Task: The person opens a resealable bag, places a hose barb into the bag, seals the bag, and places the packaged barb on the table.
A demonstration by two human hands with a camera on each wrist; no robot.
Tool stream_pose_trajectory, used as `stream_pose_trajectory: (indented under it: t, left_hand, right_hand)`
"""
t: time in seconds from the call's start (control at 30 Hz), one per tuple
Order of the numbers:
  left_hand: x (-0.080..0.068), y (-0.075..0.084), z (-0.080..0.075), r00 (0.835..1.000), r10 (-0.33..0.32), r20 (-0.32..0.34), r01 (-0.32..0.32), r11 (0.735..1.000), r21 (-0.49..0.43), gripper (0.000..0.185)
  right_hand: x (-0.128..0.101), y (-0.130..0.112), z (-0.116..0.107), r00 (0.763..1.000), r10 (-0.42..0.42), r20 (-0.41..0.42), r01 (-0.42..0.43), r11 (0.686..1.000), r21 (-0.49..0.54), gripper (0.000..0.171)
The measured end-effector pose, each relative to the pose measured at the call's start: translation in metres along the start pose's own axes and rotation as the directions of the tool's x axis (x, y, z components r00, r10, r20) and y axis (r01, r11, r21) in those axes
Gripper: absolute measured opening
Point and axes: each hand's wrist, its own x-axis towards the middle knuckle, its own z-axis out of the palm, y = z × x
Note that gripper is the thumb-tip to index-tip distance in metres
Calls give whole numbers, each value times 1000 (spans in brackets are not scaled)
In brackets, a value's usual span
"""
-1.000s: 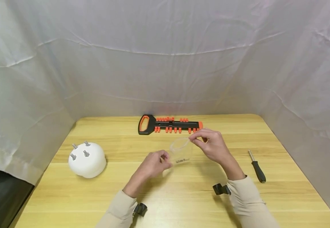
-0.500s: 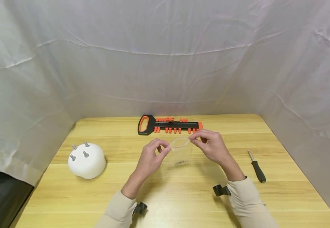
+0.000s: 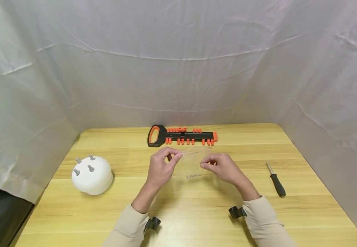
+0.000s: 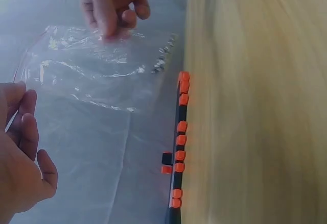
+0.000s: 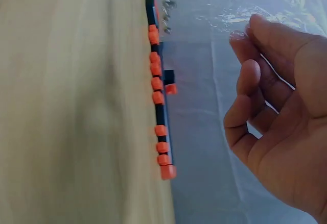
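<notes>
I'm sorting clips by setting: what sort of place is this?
Probably a staged recording bench: a wooden table walled in by white sheeting, with a socket rail and screwdriver laid out.

clear plastic bag [image 4: 87, 71] pinched by both hands, small screws [image 4: 163, 60] inside, orange-clipped rail [image 4: 179, 142] beside

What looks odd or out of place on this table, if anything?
Nothing looks spilled or broken. The small metal parts sit inside the clear plastic bag held up between the left hand and right hand.
</notes>
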Motion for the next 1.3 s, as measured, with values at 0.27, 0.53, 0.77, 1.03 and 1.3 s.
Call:
stream_pose_trajectory:
  t: [0.27, 0.53, 0.77, 1.03, 1.3]
  left_hand:
    - [5, 3, -6, 1000, -11, 27, 9, 998, 68, 11]
    - [13, 4, -12, 999, -36, 34, 34, 998, 50, 8]
    - [17, 8, -12, 997, -58, 56, 56, 998, 40, 9]
    - [14, 5, -11, 993, -80, 82, 78, 996, 31, 9]
    - [11, 5, -9, 989, -100, 106, 100, 995, 2, 7]
  right_hand:
    - [-3, 4, 2, 999, -22, -46, 18, 997, -74, 4]
    - [1, -10, -11, 990, -2, -142, 1, 1000, -6, 13]
    - [6, -24, -18, 964, -62, -260, 91, 991, 99, 12]
    - [4, -37, -15, 938, -99, -333, 135, 987, 89, 5]
    - [5, -29, -8, 937, -126, -325, 140, 990, 20, 4]
